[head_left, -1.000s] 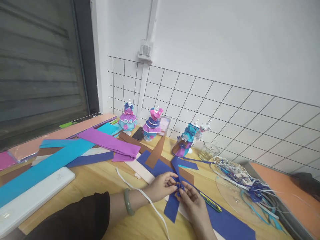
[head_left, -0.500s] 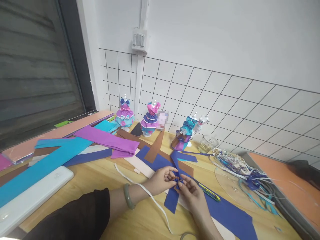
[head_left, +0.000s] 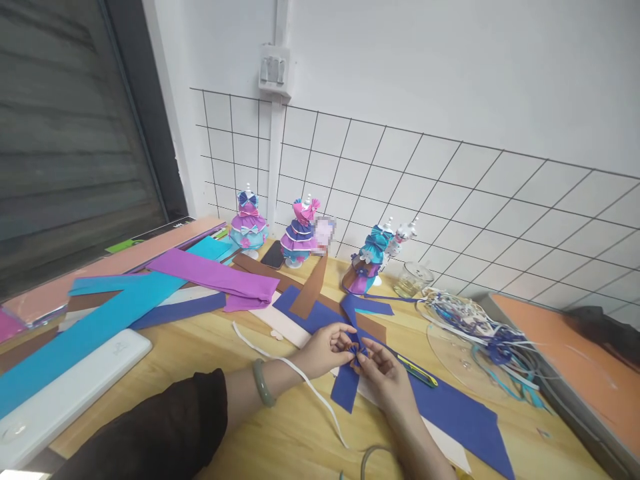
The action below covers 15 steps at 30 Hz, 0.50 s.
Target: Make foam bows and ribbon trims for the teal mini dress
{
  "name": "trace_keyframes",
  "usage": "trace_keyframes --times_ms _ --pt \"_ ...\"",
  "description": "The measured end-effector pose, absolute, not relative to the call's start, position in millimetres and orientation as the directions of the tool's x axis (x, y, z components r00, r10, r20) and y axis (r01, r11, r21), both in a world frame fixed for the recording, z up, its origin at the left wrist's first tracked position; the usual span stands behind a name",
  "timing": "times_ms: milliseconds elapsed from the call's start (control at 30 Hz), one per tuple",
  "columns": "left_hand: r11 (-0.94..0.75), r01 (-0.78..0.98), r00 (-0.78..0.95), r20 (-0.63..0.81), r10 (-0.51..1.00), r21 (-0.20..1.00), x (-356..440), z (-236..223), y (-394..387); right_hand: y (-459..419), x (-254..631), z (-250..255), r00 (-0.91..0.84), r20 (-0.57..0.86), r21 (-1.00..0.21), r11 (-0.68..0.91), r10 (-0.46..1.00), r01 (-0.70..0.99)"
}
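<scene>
A white wall (head_left: 450, 67) rises behind a wooden worktop (head_left: 295, 440), which carries the rest. On the left, a long turquoise strip (head_left: 100, 327) lies partly beneath a folded purple piece (head_left: 215, 280). A broad dark-blue sheet (head_left: 465, 420) slants across the worktop from beyond the hands to the lower right, passing beneath the right hand.

The left hand (head_left: 325, 350) and the right hand (head_left: 387, 377) meet just above these flat pieces, fingers curled inward. A white cord (head_left: 320, 400) crosses the left wrist and trails onto the worktop. Near the right hand's outer side, a yellow-and-green cutter (head_left: 417, 371) rests on the dark-blue sheet.

Smallest is the pleated dark-blue piece (head_left: 356, 352), gathered like a little fan between the two hands. Each grip is closed on it, thumb against fingers, the left on one side and the right on the other; its middle shows between the fingertips. Dark-blue strips extend above and below the pinch; whether they join the pleats cannot be told.
</scene>
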State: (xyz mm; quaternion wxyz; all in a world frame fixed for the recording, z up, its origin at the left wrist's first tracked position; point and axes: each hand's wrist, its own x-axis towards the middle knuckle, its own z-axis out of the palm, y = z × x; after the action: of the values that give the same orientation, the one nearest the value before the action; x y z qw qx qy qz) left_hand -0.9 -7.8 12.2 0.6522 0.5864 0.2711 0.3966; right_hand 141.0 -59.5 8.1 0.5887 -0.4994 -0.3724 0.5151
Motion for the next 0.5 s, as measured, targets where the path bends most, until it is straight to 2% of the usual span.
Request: trace_keyframes --times_ms 233,500 --pt "-0.052 -0.188 0.57 0.152 0.808 0.981 -0.8 6.0 -6.1 -60.5 142.5 8.9 0.187 -0.092 -0.971 -0.047 0.978 -0.234" --pt "-0.092 -0.149 0.568 0.161 0.807 0.985 -1.7 10.7 -8.4 -60.1 145.1 11.3 0.152 -0.14 -0.944 -0.086 0.978 -0.319"
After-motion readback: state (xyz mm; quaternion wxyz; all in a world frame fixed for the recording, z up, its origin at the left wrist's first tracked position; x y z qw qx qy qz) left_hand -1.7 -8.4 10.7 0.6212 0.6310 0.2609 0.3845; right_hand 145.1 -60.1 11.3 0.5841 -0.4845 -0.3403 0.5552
